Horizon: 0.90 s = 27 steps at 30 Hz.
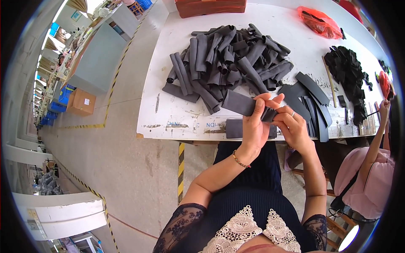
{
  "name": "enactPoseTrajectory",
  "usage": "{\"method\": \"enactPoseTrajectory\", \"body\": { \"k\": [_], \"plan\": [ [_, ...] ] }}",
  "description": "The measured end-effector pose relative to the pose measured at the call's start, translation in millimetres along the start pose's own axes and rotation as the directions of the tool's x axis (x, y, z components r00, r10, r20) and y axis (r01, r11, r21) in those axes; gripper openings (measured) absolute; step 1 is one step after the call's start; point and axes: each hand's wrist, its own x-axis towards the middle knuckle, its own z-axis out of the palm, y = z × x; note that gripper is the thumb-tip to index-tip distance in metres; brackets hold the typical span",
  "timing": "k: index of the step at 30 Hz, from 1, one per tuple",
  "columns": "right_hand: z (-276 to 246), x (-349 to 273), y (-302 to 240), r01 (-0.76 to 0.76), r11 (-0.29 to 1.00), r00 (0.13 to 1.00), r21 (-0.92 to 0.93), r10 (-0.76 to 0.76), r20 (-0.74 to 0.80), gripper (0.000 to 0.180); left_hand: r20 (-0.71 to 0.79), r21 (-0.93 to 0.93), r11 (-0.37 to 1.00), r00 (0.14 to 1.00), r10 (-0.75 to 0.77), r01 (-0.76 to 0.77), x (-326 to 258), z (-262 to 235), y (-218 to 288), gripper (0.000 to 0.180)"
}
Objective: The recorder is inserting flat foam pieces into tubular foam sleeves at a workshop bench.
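A dark grey fabric strip (237, 102) is held over the front of the white table (168, 134). My left hand (256, 122) is closed on it, thumb on top, with the strip's flat end sticking out to the left. Fingers of my right hand (295, 130) pinch its other end, which looks bunched or folded between the hands. Below them, partly hidden by my left hand, a dark grey piece (234, 129) lies flat at the table's edge. Beyond my hands is a large loose pile of curled dark grey fabric pieces (202, 52).
Flat dark strips (314, 90) lie right of my hands. Further right are a thin wooden stick (330, 80) and a black heap (348, 71). A red plastic bag (320, 23) and a reddish box (211, 7) sit at the back. A co-worker in pink (363, 181) sits at the right.
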Motion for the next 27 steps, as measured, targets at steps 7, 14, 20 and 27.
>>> {"method": "enactPoseTrajectory", "body": {
  "k": [7,14,20,27],
  "plan": [
    [-3.6,-4.5,9.0,-0.009,0.999,1.0,-0.035,0.009,0.008,0.012,-0.161,0.201,0.965,0.966,0.202,-0.168,11.2,-54.2,39.3,0.032],
    [-13.5,-6.6,0.7,0.169,0.966,0.985,-0.194,-0.159,0.066,0.027,0.013,0.411,0.856,0.941,0.339,-0.314,-2.3,-63.3,71.1,0.012],
    [-15.5,-6.7,-6.1,0.278,0.902,0.958,-0.331,-0.285,0.027,0.028,0.118,0.433,0.828,0.933,0.34,-0.356,-3.4,-58.1,75.0,0.013],
    [-17.4,-12.6,-18.0,-0.172,0.975,0.954,0.144,0.201,-0.222,0.024,0.168,0.538,0.727,0.899,0.404,-0.427,-1.4,-55.9,76.8,0.009]
  ]
}}
